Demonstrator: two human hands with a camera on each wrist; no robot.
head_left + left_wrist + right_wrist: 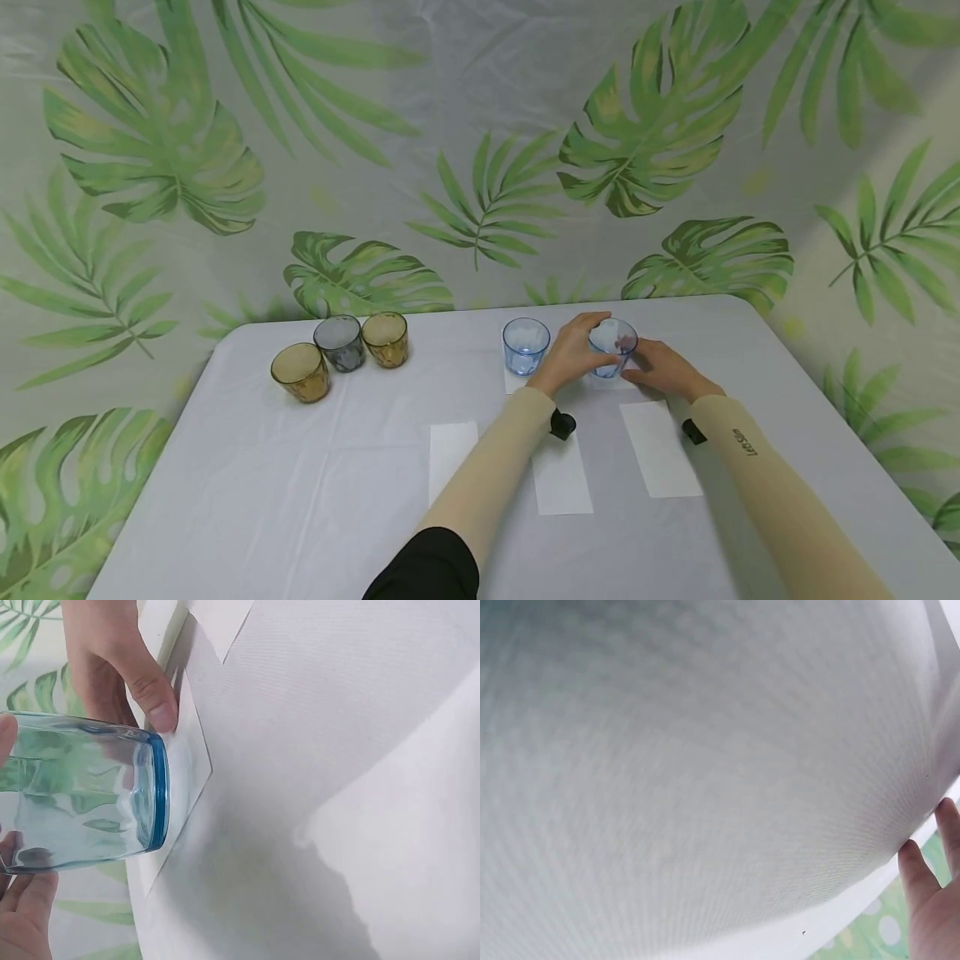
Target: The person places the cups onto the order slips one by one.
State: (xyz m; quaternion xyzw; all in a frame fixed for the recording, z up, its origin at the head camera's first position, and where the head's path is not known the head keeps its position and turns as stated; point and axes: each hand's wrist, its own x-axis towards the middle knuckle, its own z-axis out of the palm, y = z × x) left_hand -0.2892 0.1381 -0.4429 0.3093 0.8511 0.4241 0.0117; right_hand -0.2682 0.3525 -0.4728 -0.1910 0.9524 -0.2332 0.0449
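Note:
My left hand (573,354) grips a clear blue drinking glass (612,350) near the back of the table, its fingers (31,911) and thumb on the glass's sides. Just right of that glass is my right hand (671,371), thumb extended beside the base. In the left wrist view this thumb rests at a white paper piece (196,761) under the glass. Fingertips of the right hand (934,900) touch the white surface in the right wrist view. A second blue glass (525,348) stands upright left of my left hand, on another white paper piece (514,384).
Two amber glasses (302,375) and one grey glass (340,343) stand grouped at the back left. Three white paper strips lie nearer the front: a left one (452,454), a middle one (564,483) and a right one (662,454). A leaf-patterned cloth (487,208) hangs behind the table.

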